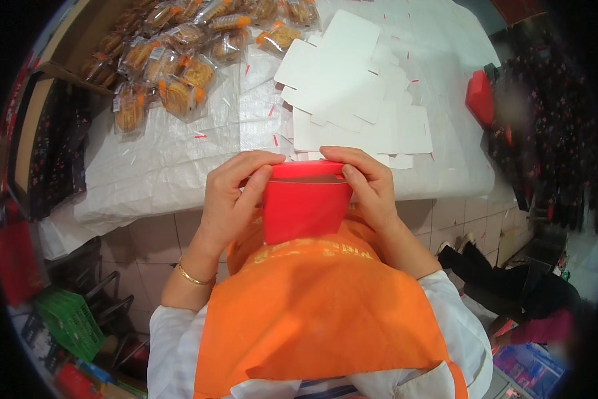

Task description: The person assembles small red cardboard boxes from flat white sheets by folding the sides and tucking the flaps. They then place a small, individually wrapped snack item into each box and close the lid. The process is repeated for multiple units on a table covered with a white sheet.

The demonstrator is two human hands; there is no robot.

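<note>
A red cardboard box is held upright against the front of my orange apron, at the table's near edge. Its top flap is partly raised, leaving a narrow dark gap below it. My left hand pinches the flap's left end between thumb and fingers. At the other end, my right hand grips the flap and top edge the same way. Just beyond the box lies a loose stack of flat white card blanks. What is inside the box cannot be seen.
Clear-wrapped cookie packs with orange labels are heaped at the far left, beside an open brown carton. Small red and white scraps dot the white table cover. A red object sits at the right edge; a green crate stands lower left.
</note>
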